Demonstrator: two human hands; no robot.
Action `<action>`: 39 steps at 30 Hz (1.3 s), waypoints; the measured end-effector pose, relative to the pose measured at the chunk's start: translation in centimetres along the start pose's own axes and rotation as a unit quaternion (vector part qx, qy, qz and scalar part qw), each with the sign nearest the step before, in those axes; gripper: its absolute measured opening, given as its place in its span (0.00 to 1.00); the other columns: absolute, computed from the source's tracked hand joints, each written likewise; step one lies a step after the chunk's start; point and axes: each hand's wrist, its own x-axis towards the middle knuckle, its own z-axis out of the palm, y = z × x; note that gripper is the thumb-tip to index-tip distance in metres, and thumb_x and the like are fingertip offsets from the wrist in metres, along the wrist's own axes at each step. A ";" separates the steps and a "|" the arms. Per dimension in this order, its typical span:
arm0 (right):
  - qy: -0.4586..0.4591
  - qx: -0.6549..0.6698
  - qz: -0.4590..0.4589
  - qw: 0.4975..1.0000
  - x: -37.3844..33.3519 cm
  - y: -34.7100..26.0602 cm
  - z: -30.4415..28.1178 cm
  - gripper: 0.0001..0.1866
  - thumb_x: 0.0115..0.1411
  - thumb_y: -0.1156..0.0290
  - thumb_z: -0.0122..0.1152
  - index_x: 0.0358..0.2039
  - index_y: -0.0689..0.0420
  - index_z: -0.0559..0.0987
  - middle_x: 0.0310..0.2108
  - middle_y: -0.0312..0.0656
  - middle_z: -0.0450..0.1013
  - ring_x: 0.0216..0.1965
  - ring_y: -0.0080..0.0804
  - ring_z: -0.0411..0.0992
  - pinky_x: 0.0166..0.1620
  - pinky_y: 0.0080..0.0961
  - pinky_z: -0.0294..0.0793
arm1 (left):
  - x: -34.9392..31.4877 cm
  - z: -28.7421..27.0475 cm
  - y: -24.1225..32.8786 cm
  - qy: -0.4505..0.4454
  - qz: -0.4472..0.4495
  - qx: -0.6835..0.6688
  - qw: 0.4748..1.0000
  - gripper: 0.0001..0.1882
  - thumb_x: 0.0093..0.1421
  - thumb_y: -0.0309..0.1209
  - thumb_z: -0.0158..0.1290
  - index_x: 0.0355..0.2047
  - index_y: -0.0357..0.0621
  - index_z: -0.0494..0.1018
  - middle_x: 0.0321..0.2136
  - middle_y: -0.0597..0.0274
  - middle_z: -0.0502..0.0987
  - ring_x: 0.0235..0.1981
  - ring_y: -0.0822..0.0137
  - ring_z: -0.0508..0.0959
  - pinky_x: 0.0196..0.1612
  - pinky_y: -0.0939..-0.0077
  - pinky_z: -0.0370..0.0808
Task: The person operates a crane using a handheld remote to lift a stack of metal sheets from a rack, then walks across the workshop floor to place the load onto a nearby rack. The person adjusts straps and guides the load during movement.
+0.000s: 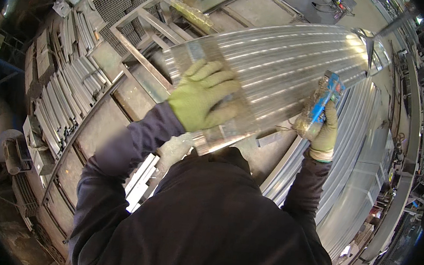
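Observation:
My left hand [202, 96], in a yellow-green work glove, lies flat with fingers spread. Under it is a translucent brownish band [248, 103] that looks like film, across the near end of a bundle of long ribbed metal profiles [286, 53]. My right hand [327, 131], gloved too, is closed round a blue and brownish hand-held object [323, 105], perhaps a tape dispenser. Its exact kind is unclear. It is held at the right side of the bundle; whether it touches the profiles I cannot tell.
More long metal profiles [343, 145] lie to the right, beside a wrapped stack [357, 190]. Short metal bars [67, 103] are piled at the left. A metal frame [145, 31] stands beyond my left hand, near mesh panels [117, 6]. White bars [141, 182] lie by my left elbow.

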 end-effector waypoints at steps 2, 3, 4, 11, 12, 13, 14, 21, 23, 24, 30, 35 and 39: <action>0.009 -0.055 0.000 0.998 -0.2 -1.0 -0.5 0.24 0.70 0.53 0.64 0.55 0.60 0.80 0.41 0.40 0.81 0.38 0.29 0.81 0.41 0.29 0.82 | 0.5 1.8 0.0 0.013 0.000 -0.003 1.000 0.30 0.64 0.52 0.62 0.58 0.47 0.77 0.60 0.52 0.77 0.66 0.47 0.71 0.72 0.44 0.60; 0.025 -0.074 0.000 0.997 -0.2 -1.6 -0.5 0.24 0.70 0.53 0.65 0.54 0.60 0.81 0.41 0.40 0.81 0.38 0.29 0.81 0.41 0.29 0.82 | 1.2 2.9 0.2 0.018 0.004 -0.013 1.000 0.30 0.64 0.53 0.61 0.58 0.47 0.77 0.60 0.53 0.77 0.66 0.48 0.71 0.72 0.44 0.60; 0.060 -0.096 -0.007 0.994 -0.4 -2.1 -0.5 0.23 0.69 0.53 0.66 0.54 0.60 0.81 0.41 0.40 0.82 0.38 0.29 0.81 0.41 0.29 0.83 | 1.7 3.8 0.2 0.022 0.010 -0.021 1.000 0.30 0.64 0.54 0.61 0.58 0.47 0.77 0.60 0.53 0.77 0.66 0.48 0.71 0.72 0.44 0.59; 0.017 -0.063 0.026 0.998 -0.2 -4.0 1.2 0.23 0.68 0.54 0.68 0.52 0.61 0.81 0.39 0.42 0.82 0.35 0.30 0.81 0.40 0.27 0.82 | 4.9 8.4 1.7 0.042 0.069 -0.133 0.988 0.28 0.63 0.48 0.61 0.59 0.48 0.77 0.58 0.55 0.79 0.64 0.49 0.74 0.70 0.47 0.65; 0.006 -0.059 0.028 0.998 0.7 -3.7 1.6 0.23 0.68 0.54 0.68 0.51 0.61 0.82 0.39 0.42 0.82 0.35 0.30 0.81 0.40 0.27 0.82 | 5.4 9.1 0.8 0.045 0.076 -0.171 0.981 0.26 0.64 0.47 0.60 0.58 0.48 0.77 0.58 0.55 0.79 0.63 0.49 0.74 0.69 0.49 0.66; 0.002 -0.049 0.041 0.998 1.4 -2.9 2.0 0.22 0.67 0.53 0.69 0.49 0.60 0.83 0.39 0.41 0.82 0.35 0.29 0.81 0.39 0.26 0.81 | 5.4 9.8 -0.8 0.065 0.059 -0.238 0.967 0.23 0.66 0.44 0.60 0.57 0.47 0.78 0.55 0.54 0.81 0.61 0.49 0.76 0.67 0.52 0.70; 0.014 -0.062 0.049 0.997 2.1 -2.0 2.4 0.22 0.67 0.53 0.69 0.49 0.59 0.83 0.38 0.39 0.82 0.36 0.28 0.80 0.40 0.27 0.80 | 5.1 10.7 -3.0 0.091 -0.004 -0.273 0.958 0.22 0.66 0.43 0.60 0.56 0.46 0.78 0.54 0.53 0.81 0.61 0.48 0.76 0.66 0.52 0.70; 0.057 -0.125 0.115 0.984 3.7 -0.5 -1.9 0.22 0.68 0.57 0.64 0.53 0.61 0.80 0.42 0.37 0.79 0.39 0.27 0.77 0.45 0.24 0.76 | -7.1 20.9 -24.8 -0.119 -0.353 0.086 0.924 0.31 0.67 0.59 0.53 0.60 0.51 0.77 0.57 0.55 0.80 0.65 0.50 0.73 0.70 0.49 0.63; 0.075 -0.149 0.113 0.980 4.3 -0.7 -3.4 0.24 0.66 0.56 0.67 0.54 0.60 0.79 0.43 0.38 0.79 0.39 0.28 0.77 0.45 0.24 0.76 | -12.3 23.8 -27.6 -0.236 -0.395 0.110 0.881 0.35 0.66 0.64 0.50 0.59 0.50 0.77 0.58 0.54 0.80 0.67 0.48 0.71 0.75 0.46 0.53; 0.062 -0.141 0.095 0.984 4.7 -0.7 -3.8 0.25 0.65 0.55 0.68 0.55 0.60 0.79 0.44 0.38 0.80 0.40 0.29 0.77 0.46 0.24 0.76 | -14.3 25.1 -28.2 -0.290 -0.421 0.095 0.854 0.35 0.66 0.64 0.50 0.58 0.49 0.77 0.58 0.53 0.80 0.68 0.47 0.70 0.77 0.45 0.49; 0.024 -0.146 0.133 0.980 6.0 -1.2 -7.8 0.31 0.70 0.55 0.65 0.66 0.60 0.74 0.56 0.41 0.78 0.55 0.36 0.75 0.62 0.35 0.71 | -19.0 27.4 -27.9 -0.182 -0.411 0.071 0.890 0.26 0.64 0.55 0.56 0.44 0.44 0.79 0.41 0.53 0.83 0.58 0.52 0.76 0.72 0.51 0.58; 0.055 -0.212 0.097 0.971 7.2 -0.8 -13.1 0.31 0.71 0.52 0.63 0.66 0.61 0.75 0.59 0.39 0.76 0.56 0.34 0.73 0.64 0.33 0.69 | -24.5 25.6 -25.0 -0.151 -0.405 0.105 0.896 0.27 0.63 0.56 0.57 0.45 0.44 0.80 0.41 0.54 0.84 0.56 0.51 0.77 0.71 0.50 0.60; 0.044 -0.187 0.094 0.977 7.5 -0.5 -14.8 0.31 0.72 0.53 0.62 0.66 0.61 0.75 0.61 0.40 0.75 0.58 0.32 0.71 0.66 0.32 0.66 | -30.9 23.0 -22.1 -0.157 -0.430 0.106 0.883 0.29 0.62 0.57 0.57 0.49 0.44 0.80 0.46 0.49 0.84 0.60 0.50 0.75 0.74 0.49 0.58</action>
